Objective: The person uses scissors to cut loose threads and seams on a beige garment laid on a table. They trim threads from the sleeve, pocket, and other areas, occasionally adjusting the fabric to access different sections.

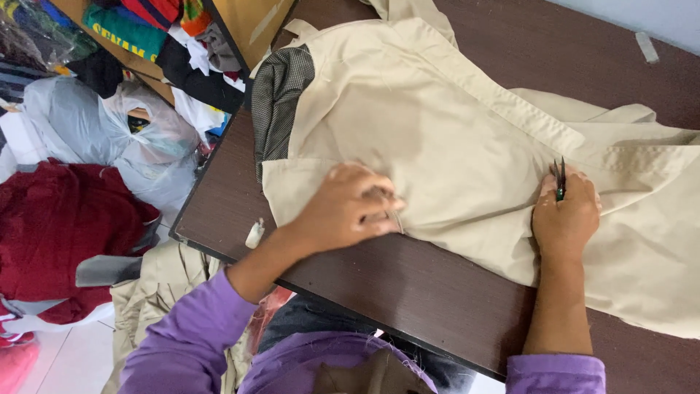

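Nearest the camera, purple sleeves (191, 330) lead up to both hands at the near edge of a dark brown counter (408, 288). The left hand (343, 208) lies on the lower edge of a beige garment (452, 138), fingers curled and pinching a fold of the cloth near its hem. The right hand (565, 219) rests closed on the same garment further along, gripping small thread snips (559, 179) with a green grip, their dark tips pointing away from the person just beside a stitched placket. The garment spreads across most of the counter, with a dark mesh lining (281, 102) showing at its left shoulder. A small white scrap (254, 233) lies on the counter just left of the left hand. Beyond the counter's left edge sit a dark red cloth (58, 226), clear plastic bags (109, 128), and, farthest, a shelf of folded coloured clothes (157, 36).
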